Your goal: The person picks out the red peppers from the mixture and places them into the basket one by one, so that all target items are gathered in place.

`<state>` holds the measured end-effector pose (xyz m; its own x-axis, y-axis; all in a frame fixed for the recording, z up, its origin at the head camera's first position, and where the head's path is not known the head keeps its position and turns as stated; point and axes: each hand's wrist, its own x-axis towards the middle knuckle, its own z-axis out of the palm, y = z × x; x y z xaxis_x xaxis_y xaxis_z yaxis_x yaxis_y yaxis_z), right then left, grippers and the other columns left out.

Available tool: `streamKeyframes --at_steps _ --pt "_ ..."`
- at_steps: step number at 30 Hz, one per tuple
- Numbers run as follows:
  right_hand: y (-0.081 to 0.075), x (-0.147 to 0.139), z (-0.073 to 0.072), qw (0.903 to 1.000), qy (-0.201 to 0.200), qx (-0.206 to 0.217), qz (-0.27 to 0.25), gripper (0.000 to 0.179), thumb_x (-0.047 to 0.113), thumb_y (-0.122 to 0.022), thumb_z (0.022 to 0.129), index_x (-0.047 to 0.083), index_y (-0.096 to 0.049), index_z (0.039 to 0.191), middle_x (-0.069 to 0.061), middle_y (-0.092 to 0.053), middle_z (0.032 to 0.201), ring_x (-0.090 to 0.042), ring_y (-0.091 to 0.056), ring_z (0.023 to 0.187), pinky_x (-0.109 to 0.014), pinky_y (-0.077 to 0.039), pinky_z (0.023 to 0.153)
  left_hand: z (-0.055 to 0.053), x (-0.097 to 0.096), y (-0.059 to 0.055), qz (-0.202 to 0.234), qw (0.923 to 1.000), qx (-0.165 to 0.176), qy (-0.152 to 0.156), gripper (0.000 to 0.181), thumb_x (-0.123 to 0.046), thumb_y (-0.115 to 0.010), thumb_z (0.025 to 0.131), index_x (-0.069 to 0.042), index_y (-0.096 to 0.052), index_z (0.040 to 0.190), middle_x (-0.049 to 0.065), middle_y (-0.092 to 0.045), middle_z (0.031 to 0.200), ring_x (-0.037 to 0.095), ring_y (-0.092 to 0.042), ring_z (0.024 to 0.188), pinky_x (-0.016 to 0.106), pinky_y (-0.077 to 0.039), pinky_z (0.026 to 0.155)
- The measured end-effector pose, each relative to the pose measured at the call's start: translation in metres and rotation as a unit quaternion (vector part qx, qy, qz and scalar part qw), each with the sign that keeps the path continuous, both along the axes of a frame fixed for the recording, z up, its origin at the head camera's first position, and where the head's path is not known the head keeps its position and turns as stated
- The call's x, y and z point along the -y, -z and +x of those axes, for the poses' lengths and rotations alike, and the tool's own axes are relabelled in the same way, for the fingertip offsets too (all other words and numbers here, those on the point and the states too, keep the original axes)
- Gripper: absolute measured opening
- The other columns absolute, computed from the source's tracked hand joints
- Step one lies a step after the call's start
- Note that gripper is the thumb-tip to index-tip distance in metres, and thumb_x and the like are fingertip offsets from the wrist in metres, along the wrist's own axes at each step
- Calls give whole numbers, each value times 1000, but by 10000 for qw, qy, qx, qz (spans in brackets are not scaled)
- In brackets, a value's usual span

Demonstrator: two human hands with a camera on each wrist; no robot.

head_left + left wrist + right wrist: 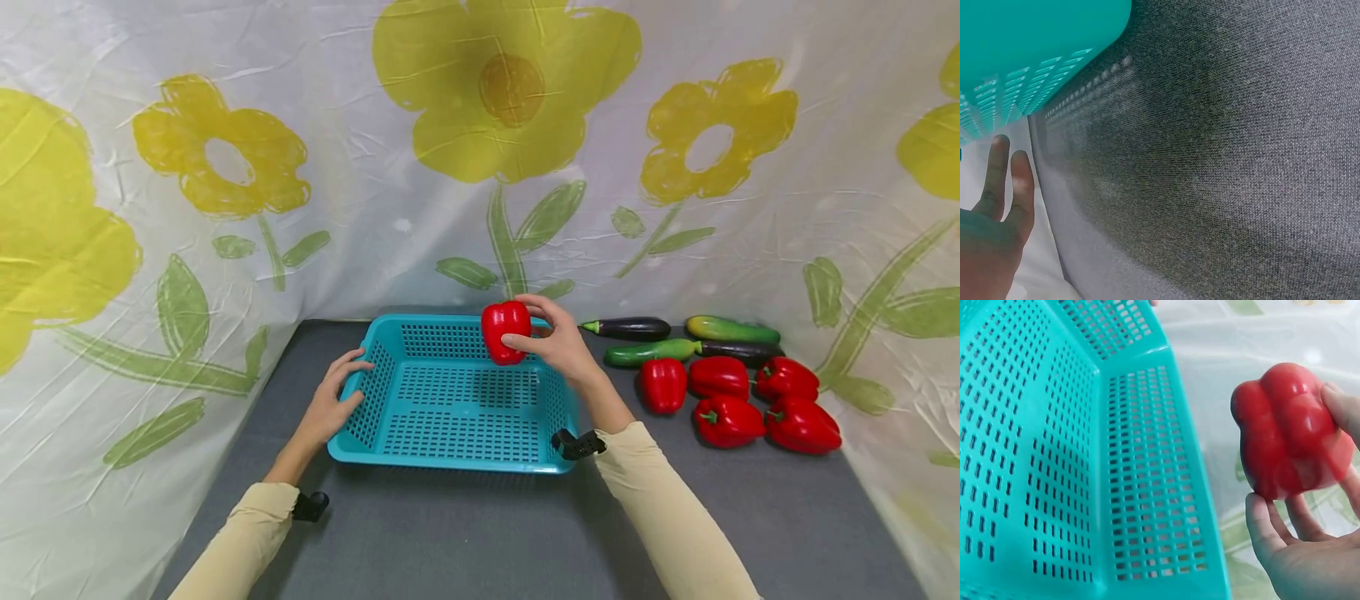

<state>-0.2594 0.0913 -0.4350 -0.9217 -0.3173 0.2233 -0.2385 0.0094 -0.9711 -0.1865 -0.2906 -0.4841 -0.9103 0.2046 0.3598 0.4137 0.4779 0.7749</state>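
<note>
A red bell pepper (505, 332) is held up above the far right part of a turquoise plastic basket (452, 464). My right hand (558, 340) grips it from the right, thumb in front. In the right wrist view the lobed end of the pepper (1291, 434) faces the camera, with fingers round its side and below. My left hand (330, 402) is at the basket's left rim, fingers spread. Two of its fingers (1021, 187) look nearly straight in the left wrist view, just beyond the perforated basket wall. No vegetables show inside the basket.
Right of the basket lie several red bell peppers (727, 422), dark eggplants (630, 328), a green cucumber (651, 352) and a yellow-green one (732, 329). A grey cloth (450, 533) covers the table. Behind hangs a white curtain (360, 242) with yellow flowers.
</note>
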Motion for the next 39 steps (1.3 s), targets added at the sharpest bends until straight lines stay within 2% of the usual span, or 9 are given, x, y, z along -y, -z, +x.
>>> streamKeyframes --at_steps 3,7,9,16,20,22,29,35,39 --pt "1 7 -2 9998 1 177 15 61 8 -78 89 10 -53 144 -12 -53 138 -36 -53 117 -48 -54 84 0 1 1 -16 10000 -5 -11 40 22 -51 87 16 -56 127 34 -33 151 56 -25 139 57 -31 94" --pt "3 16 -4 9991 9 424 -7 62 11 -78 89 10 -52 145 -12 -51 140 -37 -52 119 -50 -53 85 1 2 1 -73 10000 -13 -43 40 21 -51 88 16 -56 127 32 -33 151 55 -26 139 37 -32 95" --pt "4 21 -4 9985 -47 534 -58 63 11 -77 90 8 -51 146 -14 -50 141 -38 -53 120 -53 -52 87 1 2 1 -86 10000 -1 -49 40 21 -51 89 15 -56 128 32 -33 151 54 -27 139 34 -32 94" --pt "12 39 -8 9975 -334 625 -30 62 8 -74 92 6 -48 148 -16 -49 142 -39 -54 120 -52 -53 87 1 -1 0 44 10000 79 17 40 22 -50 88 17 -55 127 34 -31 151 57 -24 139 63 -32 94" --pt "15 48 -10 9970 -404 662 36 60 11 -75 92 8 -50 147 -15 -50 141 -38 -54 120 -50 -54 85 -2 0 6 87 9999 87 10 40 22 -50 88 16 -55 127 34 -31 151 57 -24 139 65 -31 94" --pt "16 52 -10 9967 -418 686 73 61 12 -76 92 9 -51 147 -15 -51 141 -37 -54 120 -50 -54 85 -5 3 12 67 10000 54 -23 41 21 -50 88 15 -56 128 33 -31 152 55 -24 140 62 -31 94" --pt "27 67 -14 9953 -452 841 152 59 15 -78 91 12 -53 145 -12 -52 139 -35 -56 119 -44 -55 83 -15 14 34 -63 9999 4 -100 44 17 -53 91 5 -58 132 23 -32 156 45 -26 143 32 -32 96" --pt "38 80 -18 9938 -412 1024 128 59 16 -79 90 13 -54 143 -15 -51 139 -37 -53 121 -48 -54 85 -17 16 34 14 10000 -9 -57 43 15 -54 90 4 -59 131 21 -32 156 44 -25 144 56 -32 95" --pt "47 88 -21 9920 -461 1177 -6 58 16 -80 89 14 -55 142 -14 -50 141 -39 -54 121 -49 -54 86 -18 16 34 37 10000 -24 -42 43 16 -54 89 4 -59 131 23 -32 156 45 -25 144 61 -30 94"
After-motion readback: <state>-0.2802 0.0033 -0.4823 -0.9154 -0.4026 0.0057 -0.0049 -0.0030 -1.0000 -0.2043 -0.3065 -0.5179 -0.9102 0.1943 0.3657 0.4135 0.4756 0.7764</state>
